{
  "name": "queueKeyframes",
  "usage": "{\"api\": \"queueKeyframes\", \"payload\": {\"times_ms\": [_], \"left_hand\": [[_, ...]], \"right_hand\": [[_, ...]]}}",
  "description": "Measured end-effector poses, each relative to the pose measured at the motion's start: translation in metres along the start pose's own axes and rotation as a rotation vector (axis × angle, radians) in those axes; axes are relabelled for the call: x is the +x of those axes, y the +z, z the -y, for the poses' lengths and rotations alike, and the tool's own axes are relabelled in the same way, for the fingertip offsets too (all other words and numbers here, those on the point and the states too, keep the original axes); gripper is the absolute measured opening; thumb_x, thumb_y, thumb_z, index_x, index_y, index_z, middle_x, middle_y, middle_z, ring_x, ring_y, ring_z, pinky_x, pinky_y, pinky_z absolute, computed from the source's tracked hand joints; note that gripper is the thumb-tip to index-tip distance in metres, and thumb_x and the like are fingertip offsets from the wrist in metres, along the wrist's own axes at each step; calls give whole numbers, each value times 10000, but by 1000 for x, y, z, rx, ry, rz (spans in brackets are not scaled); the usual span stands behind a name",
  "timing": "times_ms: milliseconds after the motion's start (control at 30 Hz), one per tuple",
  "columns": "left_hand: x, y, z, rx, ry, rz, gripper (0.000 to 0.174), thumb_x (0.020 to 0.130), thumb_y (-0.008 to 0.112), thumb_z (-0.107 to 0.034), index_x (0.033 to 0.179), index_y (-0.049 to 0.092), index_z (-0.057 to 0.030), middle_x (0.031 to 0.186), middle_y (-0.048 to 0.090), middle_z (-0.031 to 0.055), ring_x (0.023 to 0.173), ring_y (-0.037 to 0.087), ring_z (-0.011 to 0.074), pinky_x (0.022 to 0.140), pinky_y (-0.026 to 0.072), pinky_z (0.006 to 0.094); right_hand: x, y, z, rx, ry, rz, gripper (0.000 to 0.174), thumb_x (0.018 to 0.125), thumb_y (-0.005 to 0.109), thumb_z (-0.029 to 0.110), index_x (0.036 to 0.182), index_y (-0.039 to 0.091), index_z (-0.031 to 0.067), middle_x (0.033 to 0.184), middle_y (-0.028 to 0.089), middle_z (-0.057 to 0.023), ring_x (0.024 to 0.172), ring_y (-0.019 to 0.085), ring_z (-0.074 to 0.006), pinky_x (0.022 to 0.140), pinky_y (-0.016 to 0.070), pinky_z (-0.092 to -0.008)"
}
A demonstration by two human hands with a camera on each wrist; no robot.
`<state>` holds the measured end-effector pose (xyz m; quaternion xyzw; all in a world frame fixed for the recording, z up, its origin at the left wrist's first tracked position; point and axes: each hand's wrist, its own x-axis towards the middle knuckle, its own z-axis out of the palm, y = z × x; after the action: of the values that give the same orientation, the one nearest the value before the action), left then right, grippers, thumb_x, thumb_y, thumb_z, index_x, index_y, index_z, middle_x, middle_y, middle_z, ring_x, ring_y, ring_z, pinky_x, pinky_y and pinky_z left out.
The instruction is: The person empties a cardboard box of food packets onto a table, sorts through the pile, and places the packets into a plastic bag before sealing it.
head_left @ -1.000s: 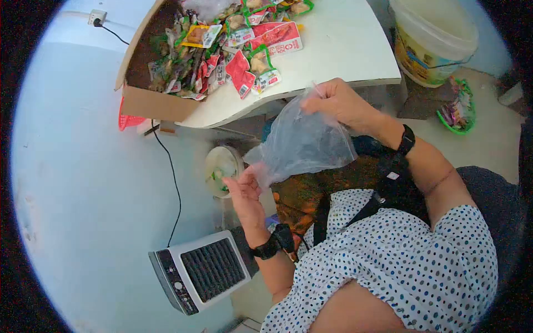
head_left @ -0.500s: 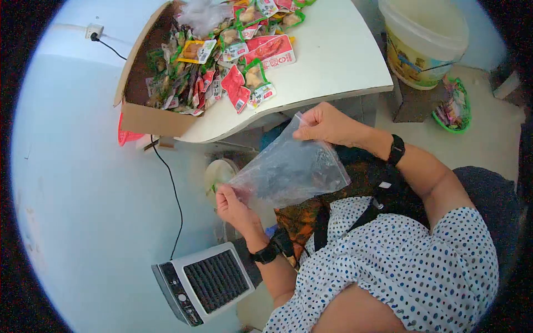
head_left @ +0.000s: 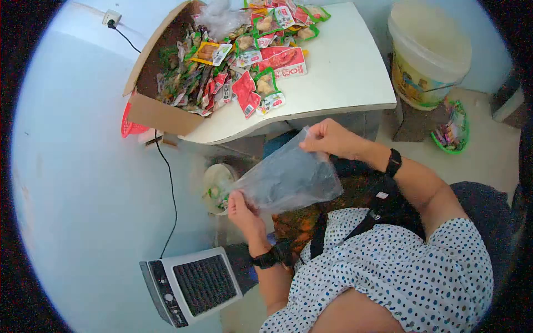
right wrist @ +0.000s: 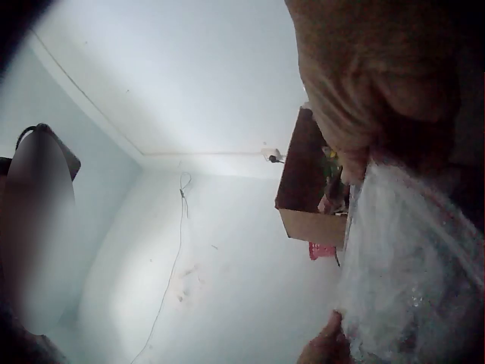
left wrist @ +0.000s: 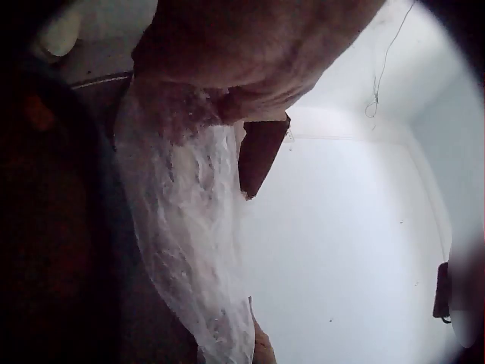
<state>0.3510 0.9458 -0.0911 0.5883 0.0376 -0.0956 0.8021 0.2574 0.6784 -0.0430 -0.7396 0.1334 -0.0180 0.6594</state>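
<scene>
A clear plastic bag (head_left: 288,177) is stretched between both hands above the lap, in front of the table. My left hand (head_left: 245,219) pinches its lower left corner between thumb and fingers. At the upper right corner my right hand (head_left: 336,139) grips the bag's edge. In the left wrist view the crinkled bag (left wrist: 197,250) hangs from the left hand (left wrist: 227,68). The right wrist view has the bag (right wrist: 402,280) below the right hand (right wrist: 371,98), with the left fingertips at its far edge. No contents show through the film.
A cardboard box (head_left: 164,117) on the white table (head_left: 344,72) spills many small snack packets (head_left: 244,91). A white bucket (head_left: 427,61) stands right of the table, a green basket (head_left: 451,141) on the floor nearby. A small bin (head_left: 214,186) and an air cooler (head_left: 194,288) are at left.
My left hand went from spread fingers to pinching the bag's corner. The bag has been drawn out taut between the hands, and the right hand sits a little lower in view.
</scene>
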Motion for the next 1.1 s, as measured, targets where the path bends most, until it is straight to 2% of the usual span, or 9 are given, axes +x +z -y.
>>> {"api": "queueKeyframes", "payload": {"times_ms": [100, 200, 267, 467, 567, 667, 767, 867, 1100], "left_hand": [[2, -3, -10, 18, 23, 23, 275, 964, 584, -210, 714, 505, -129, 587, 433, -70, 481, 381, 33, 426, 287, 214], [9, 0, -12, 34, 30, -25, 297, 961, 586, -199, 688, 489, -130, 564, 420, -70, 465, 360, 33, 421, 254, 211], [21, -9, -7, 23, 91, -20, 292, 953, 595, -191, 684, 500, -126, 569, 436, -66, 465, 360, 31, 423, 255, 209], [43, -23, -14, 190, 115, -56, 201, 933, 623, -196, 765, 610, -87, 624, 521, -49, 500, 418, 27, 441, 292, 200], [59, -32, -13, 260, 234, -144, 161, 925, 625, -176, 828, 639, -49, 694, 590, 15, 560, 508, 99, 508, 391, 240], [48, -12, -32, 755, 921, -480, 132, 906, 633, -143, 885, 632, -13, 816, 633, 95, 690, 577, 202, 622, 467, 319], [4, 16, -48, 776, 718, -226, 170, 859, 676, -137, 941, 621, 1, 906, 627, 141, 796, 591, 289, 706, 488, 385], [-26, 43, -32, 871, 798, 99, 347, 771, 772, -225, 988, 608, -9, 903, 614, 142, 828, 592, 321, 710, 486, 404], [-38, 64, -26, 849, 569, 175, 434, 742, 798, -268, 1010, 559, -25, 855, 581, 134, 816, 580, 328, 686, 470, 422]], "right_hand": [[-10, 3, 10, 96, 104, 152, 222, 911, 663, 241, 855, 669, 26, 702, 624, 13, 610, 569, -62, 562, 467, -226], [-11, 3, 0, 91, 84, 224, 214, 907, 662, 225, 871, 677, 15, 743, 651, -11, 652, 605, -76, 598, 492, -227], [-12, 6, 0, 48, 96, 213, 242, 893, 655, 244, 834, 685, 11, 738, 677, -64, 644, 655, -139, 575, 544, -272], [-7, 16, 18, 60, 209, 147, 232, 881, 673, 220, 817, 680, -3, 711, 671, -79, 617, 663, -158, 537, 561, -291], [0, 22, 28, 48, 240, 110, 234, 871, 693, 217, 802, 676, -5, 683, 662, -81, 574, 650, -157, 505, 551, -284], [9, 31, 30, 59, 233, 58, 239, 859, 715, 215, 784, 671, -7, 658, 651, -80, 546, 634, -151, 483, 540, -280], [22, 37, 26, 75, 230, 40, 244, 855, 723, 221, 757, 662, 5, 641, 646, -74, 532, 625, -138, 479, 529, -274], [30, 53, 29, 45, 231, 15, 257, 857, 724, 235, 722, 640, 33, 626, 643, -62, 516, 617, -119, 474, 508, -252], [36, 66, 27, -69, 115, -29, 340, 811, 774, 265, 626, 608, 33, 583, 608, -38, 525, 579, -93, 460, 465, -265]]}}
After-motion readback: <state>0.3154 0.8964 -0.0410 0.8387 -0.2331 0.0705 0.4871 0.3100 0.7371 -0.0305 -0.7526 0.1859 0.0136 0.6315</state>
